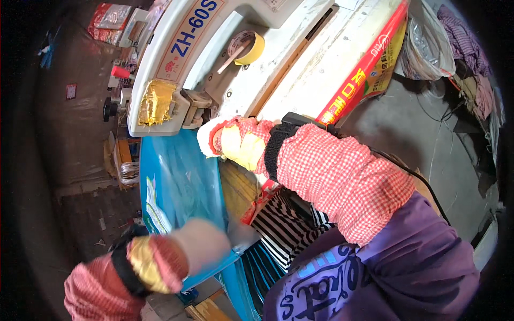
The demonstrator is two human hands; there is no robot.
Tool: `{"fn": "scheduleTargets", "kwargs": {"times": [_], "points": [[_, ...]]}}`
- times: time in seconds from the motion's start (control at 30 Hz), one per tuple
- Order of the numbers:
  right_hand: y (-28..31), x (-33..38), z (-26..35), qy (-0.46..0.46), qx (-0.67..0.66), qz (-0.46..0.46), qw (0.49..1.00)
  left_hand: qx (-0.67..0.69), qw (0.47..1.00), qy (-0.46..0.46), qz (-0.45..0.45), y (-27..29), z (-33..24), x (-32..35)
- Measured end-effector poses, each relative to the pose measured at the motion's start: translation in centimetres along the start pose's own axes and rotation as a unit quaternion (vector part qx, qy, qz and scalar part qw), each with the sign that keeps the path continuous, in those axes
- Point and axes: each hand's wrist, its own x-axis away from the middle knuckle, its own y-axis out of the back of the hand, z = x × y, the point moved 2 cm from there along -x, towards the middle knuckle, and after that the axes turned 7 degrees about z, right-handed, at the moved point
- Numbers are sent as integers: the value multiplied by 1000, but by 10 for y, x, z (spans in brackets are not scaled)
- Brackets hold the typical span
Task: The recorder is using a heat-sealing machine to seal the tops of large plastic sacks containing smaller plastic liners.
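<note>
A long blue plastic sheet or bag point(182, 176), printed in white and green, hangs from the front end of a white machine that looks like a sewing machine point(143, 93). My left hand point(201, 246), smeared by motion, is over the lower part of the blue plastic; its fingers cannot be made out. My right hand point(216, 140) is at the top right corner of the plastic, just below the machine's head. The cuff of a red checked sleeve hides nearly all of it, fingers included. Whether either hand grips the plastic cannot be told.
A yellow tape roll point(251, 49) lies on the machine's bed. A red and yellow printed strip point(364, 69) edges the white table. Beyond it hangs a clear plastic bag point(425, 43). More blue plastic point(241, 291) hangs by my striped clothing. A black cable point(415, 174) runs behind my right arm.
</note>
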Motion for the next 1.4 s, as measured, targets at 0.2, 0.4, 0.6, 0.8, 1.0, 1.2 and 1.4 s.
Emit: {"fn": "scheduleTargets", "kwargs": {"times": [0.2,0.4,0.6,0.8,1.0,1.2,1.4], "points": [[-6,10,-22,21,109,-91,990,73,977,193,54,-32,21,20],[35,44,29,-31,96,-13,995,490,828,37,-271,-30,21,27],[67,90,86,-93,205,9,974,104,989,105,-8,-60,-38,43],[-6,201,115,338,179,35,923,35,954,-118,-272,-6,-82,-21],[25,186,114,228,-27,-103,968,126,890,-127,-419,-17,-61,-16],[89,174,91,-214,-108,32,970,81,909,-98,-396,-28,-67,-17],[37,142,100,-140,119,138,973,48,936,-83,-339,-26,-84,-19]]}}
